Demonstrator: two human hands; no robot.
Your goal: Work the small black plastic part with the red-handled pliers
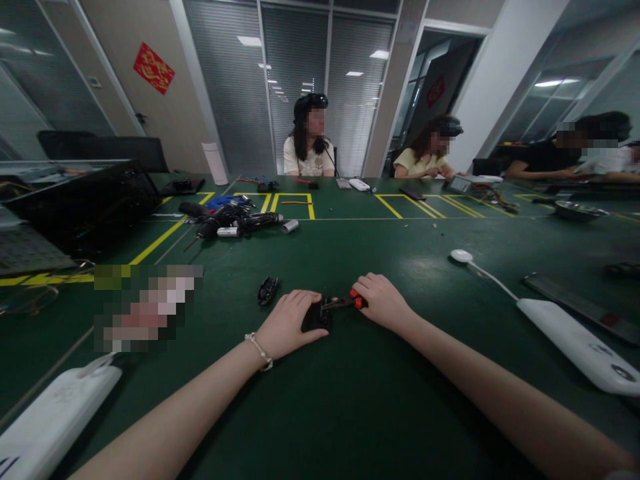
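Note:
My left hand [289,325] is closed over a small black device [315,319] and presses it to the green table [370,393]. My right hand [383,299] grips red-handled pliers [345,302], whose jaws reach into the black device. A separate small black part [267,291] lies on the table just left of my left hand. A bead bracelet sits on my left wrist.
A white power bank [580,343] with a cable and round puck [461,255] lies at right, another white device [55,420] at lower left. Tools and a screwdriver pile [227,220] lie farther back. Three people sit along the far and right sides. A metal bowl [577,211] stands at right.

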